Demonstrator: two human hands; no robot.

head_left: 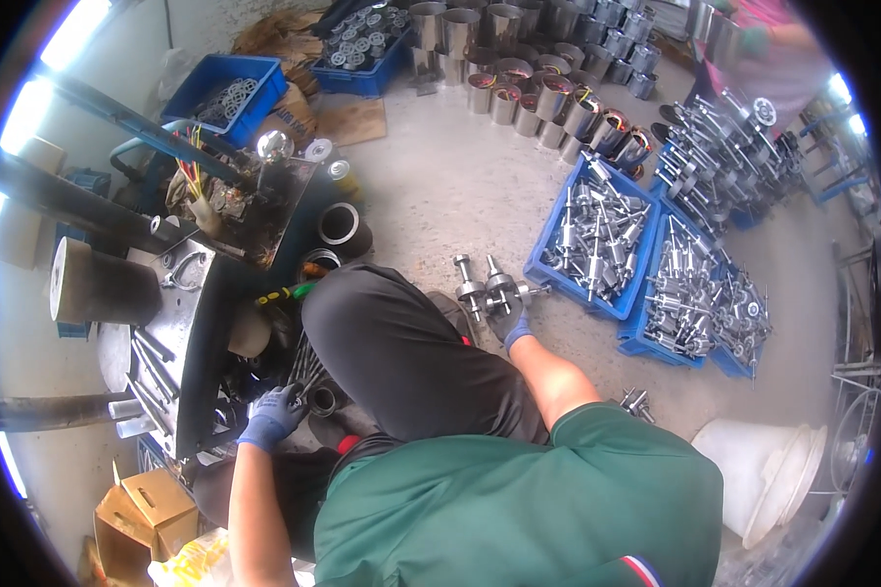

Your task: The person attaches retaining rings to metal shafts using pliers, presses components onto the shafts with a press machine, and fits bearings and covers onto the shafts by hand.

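Note:
My right hand [515,321], in a blue-grey glove, reaches down to the floor in front of my knee. Its fingers close on a metal rotor shaft [500,285]. Right beside it stands another such shaft [469,289], with a stepped, thick middle. My left hand [273,415], gloved alike, is low beside the metal workbench on my left. Its fingers are curled, and what they hold is too small to make out. Next to it are several thin dark rods [307,367] and a dark metal ring [324,400].
Blue crates [535,270] full of metal shafts stand on the right. Metal cylinders [527,119] with coloured wires crowd the far floor. A workbench [192,338] with a thick cylinder [103,282] is close on my left. A white bucket [754,474] is near right; a person in pink [778,64] stands far right.

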